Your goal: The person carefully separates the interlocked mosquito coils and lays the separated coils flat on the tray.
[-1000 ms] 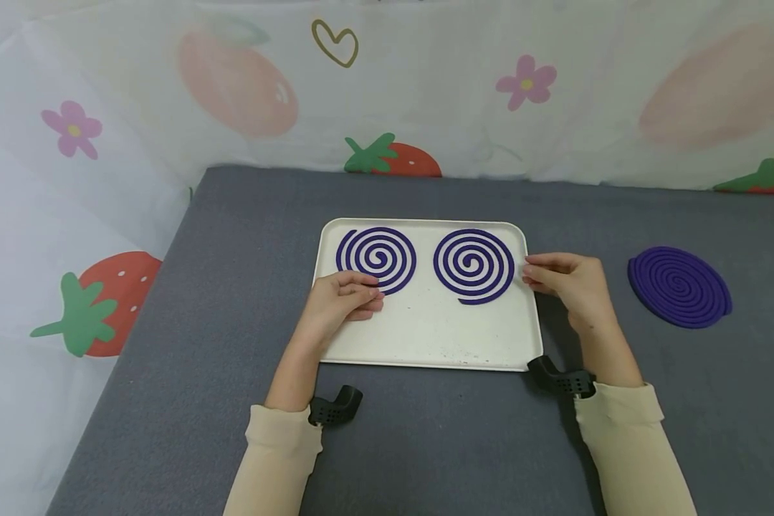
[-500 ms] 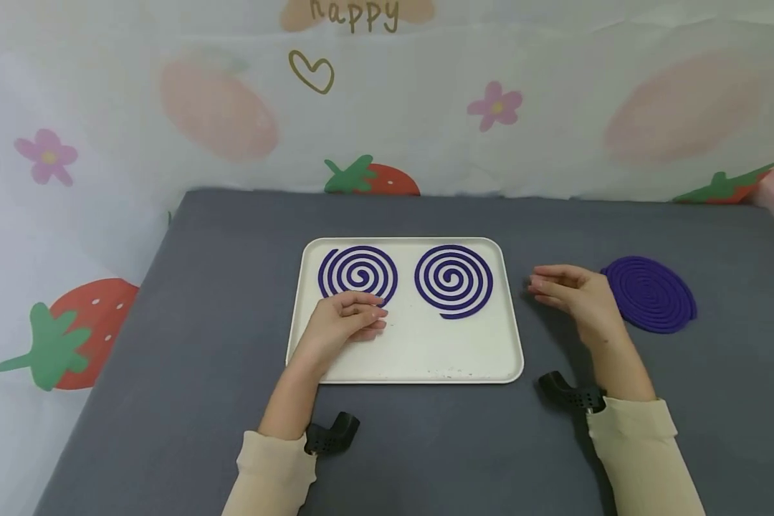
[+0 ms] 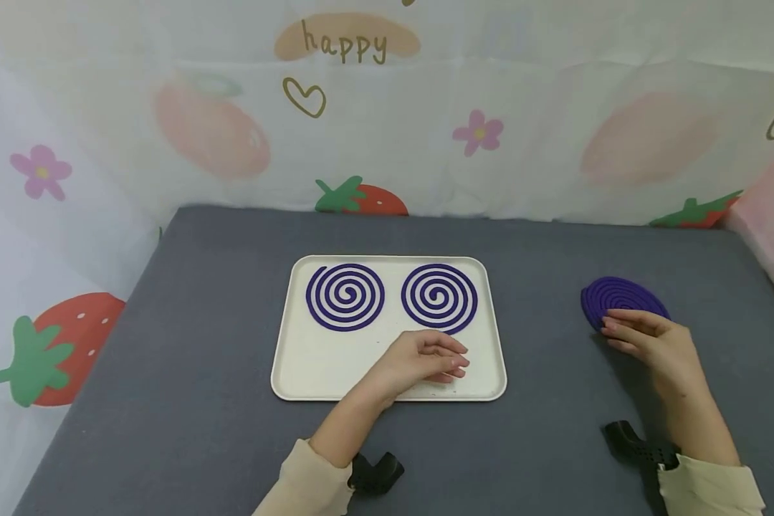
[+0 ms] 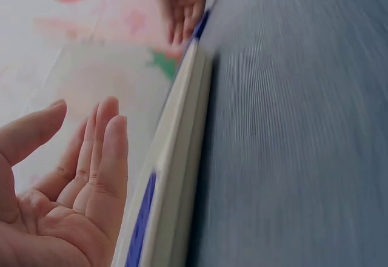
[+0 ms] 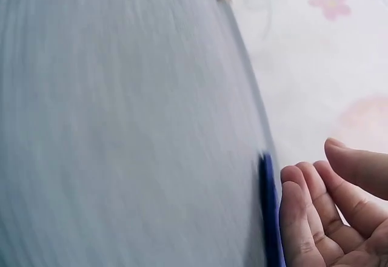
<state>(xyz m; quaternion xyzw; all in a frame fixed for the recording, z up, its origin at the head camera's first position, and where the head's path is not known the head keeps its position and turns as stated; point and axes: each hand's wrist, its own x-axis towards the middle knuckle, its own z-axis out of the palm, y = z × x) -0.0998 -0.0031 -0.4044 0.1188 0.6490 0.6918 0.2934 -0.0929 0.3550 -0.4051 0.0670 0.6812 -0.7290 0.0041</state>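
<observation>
Two purple spiral coils lie flat on a white tray (image 3: 335, 365): the left coil (image 3: 345, 297) and the right coil (image 3: 438, 294), both with gaps between their turns. My left hand (image 3: 419, 362) hovers over the tray's front right part, fingers relaxed and holding nothing, just below the right coil. A thicker, tightly wound purple coil (image 3: 619, 290) lies on the table to the right of the tray. Over its near edge is my right hand (image 3: 658, 347), loosely bent and holding nothing; in the right wrist view its fingers (image 5: 297, 218) are beside the tight coil (image 5: 270, 212).
Grey cloth covers the table (image 3: 542, 287). A printed curtain (image 3: 522, 86) with strawberries and flowers hangs behind and at the left. Each wrist wears a black camera mount, the left mount (image 3: 377, 474) and the right mount (image 3: 638, 444).
My right hand has moved right, from the tray's right edge to the tight coil. My left hand has moved right across the tray, from the left coil to below the right one. The head view has shifted.
</observation>
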